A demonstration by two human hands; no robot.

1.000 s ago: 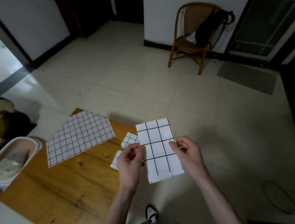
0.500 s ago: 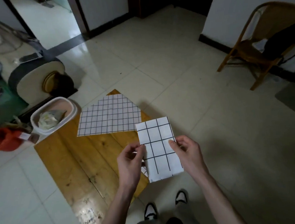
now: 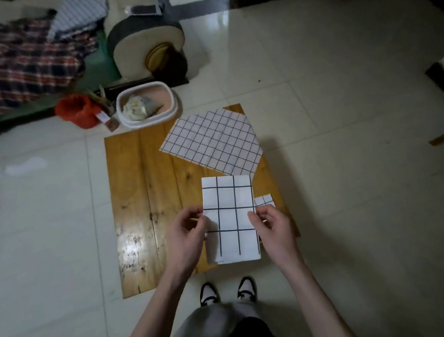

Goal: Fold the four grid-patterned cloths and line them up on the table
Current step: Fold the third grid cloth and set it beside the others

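Head view: a person's left hand and right hand pinch opposite side edges of a folded grid-patterned cloth, held flat above the near right part of the wooden tabletop. Beyond it on the tabletop lies an unfolded cloth, and a small folded piece peeks out just right of the held one. With only fingertips gripping, the layers could slip and spring open on release, or the held cloth could land crooked on that small piece, spoiling the line.
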